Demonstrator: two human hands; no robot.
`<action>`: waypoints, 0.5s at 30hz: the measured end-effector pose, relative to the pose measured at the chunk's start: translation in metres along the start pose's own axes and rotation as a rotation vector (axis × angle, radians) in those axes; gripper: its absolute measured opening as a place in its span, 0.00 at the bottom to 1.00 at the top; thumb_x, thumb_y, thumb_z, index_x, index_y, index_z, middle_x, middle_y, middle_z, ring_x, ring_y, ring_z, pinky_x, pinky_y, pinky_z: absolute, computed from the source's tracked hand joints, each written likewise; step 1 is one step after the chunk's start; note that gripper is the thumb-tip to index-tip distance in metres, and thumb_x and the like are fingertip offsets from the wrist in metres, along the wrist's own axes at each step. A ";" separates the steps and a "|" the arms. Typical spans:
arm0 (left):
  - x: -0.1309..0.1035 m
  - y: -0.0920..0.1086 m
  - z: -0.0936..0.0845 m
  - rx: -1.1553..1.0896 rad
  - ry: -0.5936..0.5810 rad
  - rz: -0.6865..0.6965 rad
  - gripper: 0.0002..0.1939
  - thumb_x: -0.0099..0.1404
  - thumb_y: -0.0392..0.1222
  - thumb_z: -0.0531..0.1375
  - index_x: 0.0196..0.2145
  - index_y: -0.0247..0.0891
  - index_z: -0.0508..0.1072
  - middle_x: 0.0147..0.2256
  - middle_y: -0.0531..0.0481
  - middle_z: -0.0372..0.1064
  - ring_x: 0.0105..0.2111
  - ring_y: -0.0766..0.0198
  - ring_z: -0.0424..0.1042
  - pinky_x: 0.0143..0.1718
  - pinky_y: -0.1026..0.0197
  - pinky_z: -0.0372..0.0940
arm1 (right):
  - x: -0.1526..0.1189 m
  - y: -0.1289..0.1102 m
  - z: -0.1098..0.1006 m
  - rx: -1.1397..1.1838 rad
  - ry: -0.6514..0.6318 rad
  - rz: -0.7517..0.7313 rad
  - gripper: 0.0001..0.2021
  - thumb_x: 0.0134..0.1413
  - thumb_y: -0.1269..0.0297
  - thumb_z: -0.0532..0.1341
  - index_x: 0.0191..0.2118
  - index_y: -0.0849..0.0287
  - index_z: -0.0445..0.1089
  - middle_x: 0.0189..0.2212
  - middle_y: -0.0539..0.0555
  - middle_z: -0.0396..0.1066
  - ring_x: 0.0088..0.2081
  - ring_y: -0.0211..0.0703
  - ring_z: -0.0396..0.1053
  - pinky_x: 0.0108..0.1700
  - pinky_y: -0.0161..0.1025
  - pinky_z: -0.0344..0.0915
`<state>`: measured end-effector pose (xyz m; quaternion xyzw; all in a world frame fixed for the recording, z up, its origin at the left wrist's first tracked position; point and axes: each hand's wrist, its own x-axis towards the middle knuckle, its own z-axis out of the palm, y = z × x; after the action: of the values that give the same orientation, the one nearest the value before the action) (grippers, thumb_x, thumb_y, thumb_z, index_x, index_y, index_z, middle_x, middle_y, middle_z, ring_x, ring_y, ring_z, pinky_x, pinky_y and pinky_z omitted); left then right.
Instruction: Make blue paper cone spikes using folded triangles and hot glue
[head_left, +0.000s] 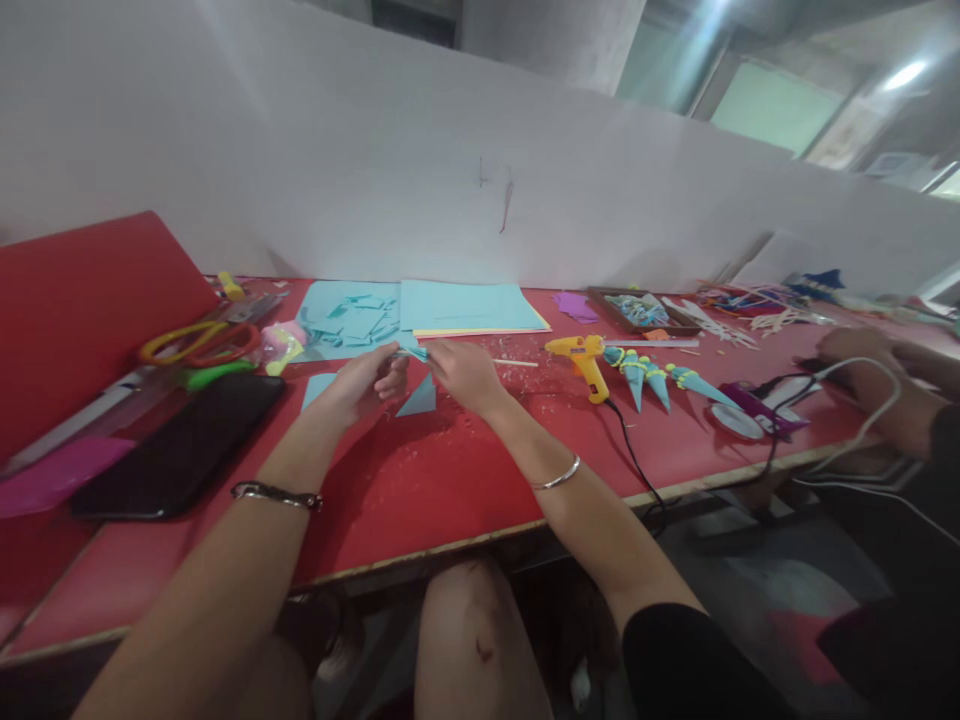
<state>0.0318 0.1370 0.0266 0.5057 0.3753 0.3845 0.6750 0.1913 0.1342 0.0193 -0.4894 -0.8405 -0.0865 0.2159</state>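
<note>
My left hand [366, 384] and my right hand [463, 374] meet above the red table, fingertips pinched on a small light-blue paper piece [414, 352]. Fingers hide most of it, so its exact shape does not show. Just below the hands lies a blue paper triangle [421, 398], and another blue paper piece [316, 388] is by my left wrist. Behind them, many cut blue paper pieces [360, 318] are heaped on a blue sheet. A thin pale stick [516, 363] lies right of my right hand.
A yellow glue gun [581, 362] with a black cord rests at right, beside blue paper cones [634, 378] with yellow trim. Stacked blue sheets [472, 305] lie against the wall. A black phone [184, 445] and scissors [187, 345] are at left. Another person's hand [855, 360] is far right.
</note>
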 end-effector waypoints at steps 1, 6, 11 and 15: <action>0.001 -0.001 0.000 0.049 0.014 0.023 0.19 0.64 0.44 0.46 0.16 0.39 0.56 0.10 0.58 0.42 0.12 0.71 0.46 0.16 0.67 0.49 | 0.000 0.001 0.000 0.027 -0.011 0.015 0.16 0.64 0.60 0.45 0.47 0.57 0.67 0.40 0.54 0.73 0.39 0.43 0.68 0.33 0.36 0.53; 0.005 -0.004 0.001 0.583 0.246 0.209 0.21 0.65 0.45 0.44 0.15 0.39 0.57 0.11 0.55 0.52 0.15 0.68 0.54 0.21 0.64 0.51 | 0.002 0.006 0.002 0.183 -0.069 0.052 0.18 0.63 0.57 0.47 0.40 0.59 0.71 0.35 0.55 0.74 0.37 0.42 0.68 0.33 0.34 0.52; 0.003 -0.004 -0.001 1.118 0.382 0.535 0.15 0.64 0.46 0.45 0.23 0.39 0.61 0.17 0.54 0.56 0.20 0.65 0.57 0.25 0.62 0.50 | 0.003 0.010 0.004 0.408 -0.087 0.044 0.17 0.60 0.60 0.50 0.31 0.65 0.71 0.27 0.54 0.70 0.30 0.37 0.65 0.31 0.32 0.50; 0.001 -0.003 -0.004 1.231 0.336 0.583 0.15 0.64 0.47 0.43 0.31 0.38 0.65 0.21 0.53 0.61 0.22 0.64 0.60 0.27 0.63 0.53 | 0.003 0.014 0.007 0.652 -0.079 0.060 0.18 0.59 0.59 0.51 0.25 0.65 0.67 0.21 0.48 0.60 0.26 0.33 0.58 0.29 0.31 0.48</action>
<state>0.0296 0.1391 0.0223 0.8098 0.4730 0.3404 0.0681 0.2001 0.1456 0.0133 -0.4219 -0.8169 0.2126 0.3309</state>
